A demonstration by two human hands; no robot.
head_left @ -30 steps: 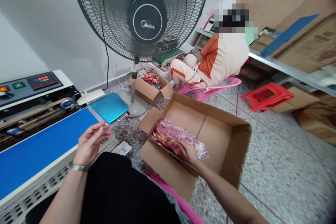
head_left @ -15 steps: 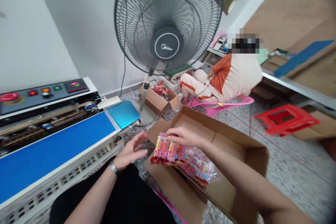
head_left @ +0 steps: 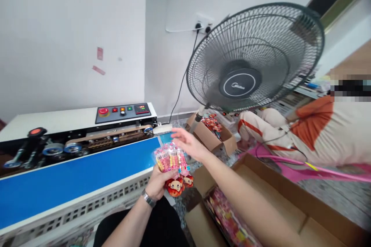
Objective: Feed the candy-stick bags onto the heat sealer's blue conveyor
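Observation:
My left hand (head_left: 159,182) grips a bundle of pink and yellow packets (head_left: 173,159) in clear plastic, its thumb across the front. Red-haired cartoon faces show at the bundle's lower end. Close above the bundle's right side is my right hand (head_left: 189,144), fingers spread and holding nothing; whether a fingertip touches the plastic I cannot tell. Below my right forearm, more pink packets (head_left: 228,216) lie along the near side of an open cardboard box (head_left: 274,187). Beyond the bundle runs the blue belt (head_left: 116,173) of a sealing machine.
The machine's control panel (head_left: 124,111) has a red stop button and lit displays. A standing fan (head_left: 240,85) rises ahead. Behind it a smaller carton (head_left: 213,137) holds orange-red packets. At right, a co-worker (head_left: 315,127) sits on a pink chair (head_left: 292,162).
The view has swung left. A bundle of packets has come from the box into my left hand, which was empty. My right hand has let go and now has its fingers spread.

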